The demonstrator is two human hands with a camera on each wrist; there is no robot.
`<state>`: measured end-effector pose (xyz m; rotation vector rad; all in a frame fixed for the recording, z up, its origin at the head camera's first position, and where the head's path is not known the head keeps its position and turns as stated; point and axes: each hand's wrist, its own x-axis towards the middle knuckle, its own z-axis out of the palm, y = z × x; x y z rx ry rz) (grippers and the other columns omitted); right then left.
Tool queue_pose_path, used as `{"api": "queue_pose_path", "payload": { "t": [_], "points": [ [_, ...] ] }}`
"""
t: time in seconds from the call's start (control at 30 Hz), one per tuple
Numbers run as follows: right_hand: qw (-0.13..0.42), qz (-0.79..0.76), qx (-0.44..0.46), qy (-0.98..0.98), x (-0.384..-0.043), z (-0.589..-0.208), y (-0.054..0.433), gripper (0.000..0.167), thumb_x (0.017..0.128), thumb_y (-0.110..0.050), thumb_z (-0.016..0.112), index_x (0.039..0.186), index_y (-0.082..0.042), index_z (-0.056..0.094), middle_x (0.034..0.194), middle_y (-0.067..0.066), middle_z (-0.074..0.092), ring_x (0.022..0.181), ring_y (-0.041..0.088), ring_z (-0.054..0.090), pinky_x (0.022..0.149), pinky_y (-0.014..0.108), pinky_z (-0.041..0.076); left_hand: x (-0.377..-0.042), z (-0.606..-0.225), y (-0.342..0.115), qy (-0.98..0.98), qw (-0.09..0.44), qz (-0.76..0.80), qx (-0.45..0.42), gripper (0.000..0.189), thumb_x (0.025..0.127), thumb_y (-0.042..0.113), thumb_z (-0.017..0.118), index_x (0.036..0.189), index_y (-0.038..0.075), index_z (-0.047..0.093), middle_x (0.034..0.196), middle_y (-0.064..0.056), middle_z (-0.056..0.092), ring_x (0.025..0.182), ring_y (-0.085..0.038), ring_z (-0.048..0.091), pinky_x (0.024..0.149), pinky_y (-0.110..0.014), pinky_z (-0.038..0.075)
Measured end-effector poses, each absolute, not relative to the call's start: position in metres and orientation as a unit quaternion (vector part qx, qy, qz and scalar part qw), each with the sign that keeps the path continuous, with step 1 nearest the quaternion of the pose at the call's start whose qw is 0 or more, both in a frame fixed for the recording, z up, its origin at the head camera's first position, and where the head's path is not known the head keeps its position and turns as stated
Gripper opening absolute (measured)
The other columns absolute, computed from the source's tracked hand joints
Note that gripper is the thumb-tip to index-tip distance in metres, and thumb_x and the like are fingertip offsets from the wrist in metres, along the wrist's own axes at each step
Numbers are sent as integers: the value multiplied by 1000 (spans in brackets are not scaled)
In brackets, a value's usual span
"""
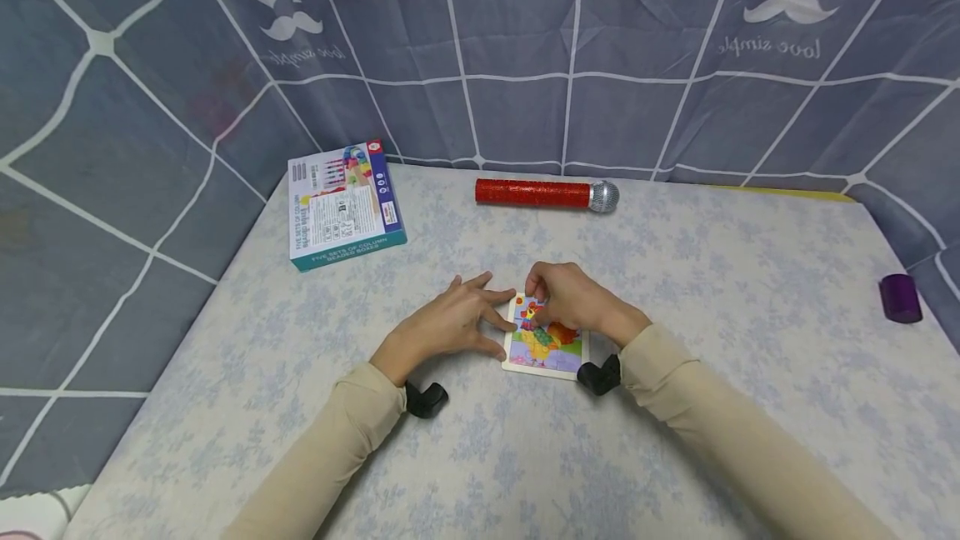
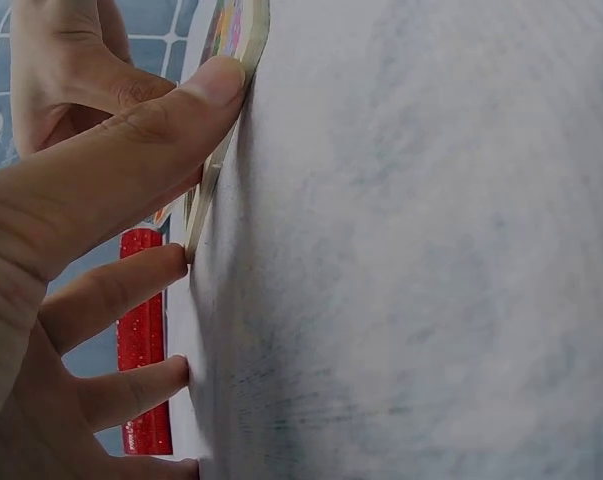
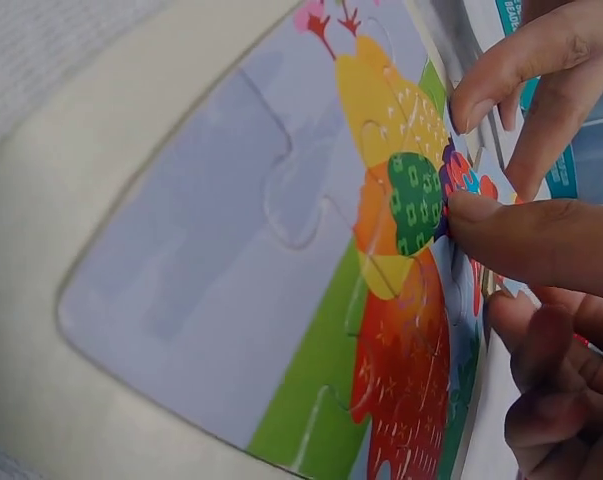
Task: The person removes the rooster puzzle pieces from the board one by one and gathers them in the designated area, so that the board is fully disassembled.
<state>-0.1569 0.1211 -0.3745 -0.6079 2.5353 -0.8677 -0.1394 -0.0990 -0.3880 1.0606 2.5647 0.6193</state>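
A jigsaw puzzle (image 1: 546, 357) of a colourful chicken in a pale frame lies flat on the table. In the right wrist view its purple, green, yellow and red pieces (image 3: 311, 230) sit fitted together. My right hand (image 1: 573, 298) pinches a puzzle piece (image 3: 463, 172) with a red and blue print at the puzzle's far side; the piece looks slightly tilted, and fingers partly hide it. My left hand (image 1: 457, 319) spreads its fingers along the left edge. Its thumb (image 2: 216, 82) rests on the frame's rim, seen in the left wrist view.
A boxed bead set (image 1: 345, 202) lies at the back left. Behind the puzzle lies a red glitter microphone (image 1: 532, 192) with a silver head. A purple cylinder (image 1: 900, 298) is near the right edge. Grey-blue checked curtain (image 1: 517, 40) hangs along the back and left.
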Motion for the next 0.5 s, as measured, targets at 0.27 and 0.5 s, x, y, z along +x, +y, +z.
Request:
{"api": "queue_pose_path", "payload": {
  "t": [0.27,0.5],
  "points": [
    [181,-309,-244,901,-157,-376,121,29,77,0,81,101,-3,66,90,5,63,81,19,55,75,31,49,-137,-389,-99,894,145,230,357,41,74,36,86,110,19,77,147,-5,48,145,-41,22,108,-72,15],
    [175,-316,-246,899,-157,-376,122,28,77,-2,81,99,-4,65,87,5,61,77,18,53,71,29,48,-135,-389,-98,896,143,237,348,41,73,36,86,110,19,78,147,-5,49,145,-41,22,107,-73,15]
  ]
}}
